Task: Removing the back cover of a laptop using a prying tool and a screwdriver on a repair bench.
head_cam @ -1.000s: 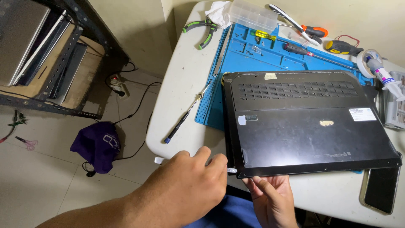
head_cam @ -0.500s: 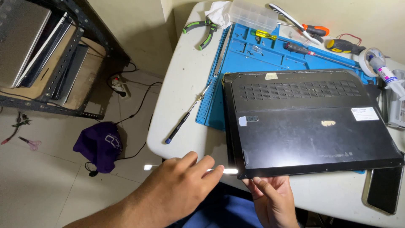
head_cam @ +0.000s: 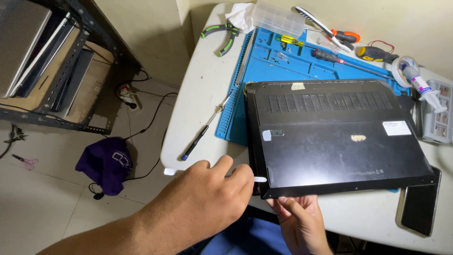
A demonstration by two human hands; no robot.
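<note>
A clear plastic box [head_cam: 278, 18] with a ribbed lid sits at the far edge of the white surface [head_cam: 200, 108]; what it holds cannot be made out. At the right edge a grey compartment tray [head_cam: 440, 118] holds small parts too fine to tell apart. A dark metal shelf [head_cam: 56, 71] on the left carries flat laptops stacked on edge and lying down.

The laptop [head_cam: 335, 137] lies bottom up, half on a blue rubber mat [head_cam: 283, 61] with moulded recesses, its near edge jutting past the surface toward the person. Its underside is matte black and flat, with a band of vent slits near the far edge, a white label at the right, a small grey sticker at the left and a pale scuff near the middle.

The left hand [head_cam: 207, 198] is curled, fingers pinched on a thin white pry tool [head_cam: 259, 179] whose tip sits at the laptop's near left corner seam. The right hand [head_cam: 297, 219] reaches under the near edge, fingers partly bent and touching the bottom panel from below; it grips nothing else.

A slim screwdriver [head_cam: 205, 130] with a blue tip lies beside the mat; green-handled pliers [head_cam: 222, 35] lie farther back. A black phone [head_cam: 420, 203] lies at the right. A purple cap [head_cam: 106, 163] lies on the tiled floor.
</note>
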